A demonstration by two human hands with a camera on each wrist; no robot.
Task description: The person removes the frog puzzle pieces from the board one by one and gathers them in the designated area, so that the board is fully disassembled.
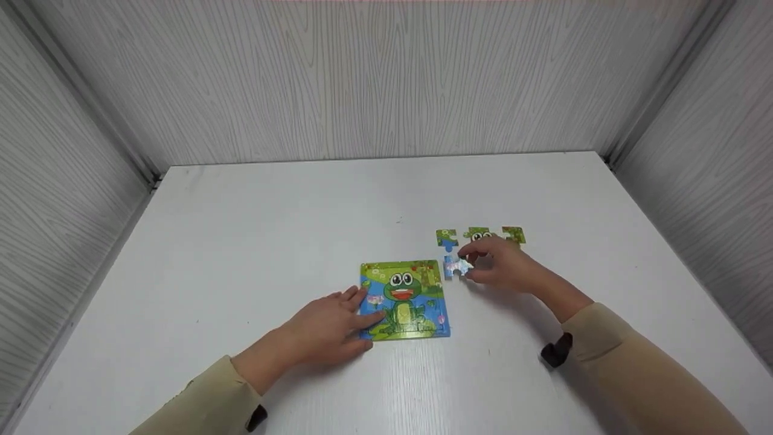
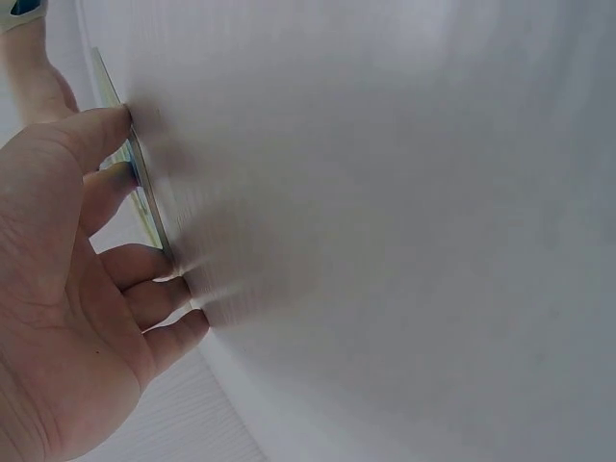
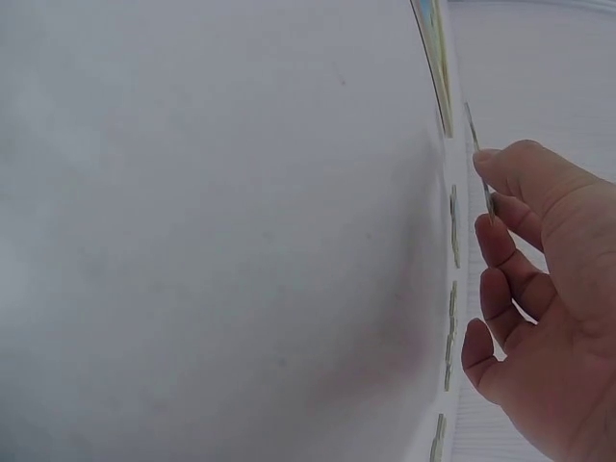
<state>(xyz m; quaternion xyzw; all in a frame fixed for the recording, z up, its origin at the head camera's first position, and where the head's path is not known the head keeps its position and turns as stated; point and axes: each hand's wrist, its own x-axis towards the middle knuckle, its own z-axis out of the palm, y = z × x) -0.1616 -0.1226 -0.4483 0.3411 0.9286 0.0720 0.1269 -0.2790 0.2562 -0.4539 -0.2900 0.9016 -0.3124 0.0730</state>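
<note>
A square frog jigsaw puzzle [image 1: 416,311] lies flat on the table. My left hand [image 1: 329,329] is at its left side, the index finger lying over the picture and the thumb by the lower left corner. Those fingers are extended and loosely spread along the puzzle's edge [image 2: 154,207] in the left wrist view. Just right of the puzzle, my right hand [image 1: 498,263] pinches a blue and pink jigsaw piece [image 1: 452,267] between thumb and fingers. The right wrist view shows this piece edge-on, raised off the tabletop, with the remaining fingers of the right hand [image 3: 549,279] loosely bent.
Beyond the right hand lies a row of loose pieces: a green and blue piece [image 1: 447,237], a piece with the frog's eyes [image 1: 480,234], partly covered by the hand, and a green and red piece [image 1: 514,234]. Wood-grain panels [image 1: 374,78] enclose the white table [image 1: 272,223].
</note>
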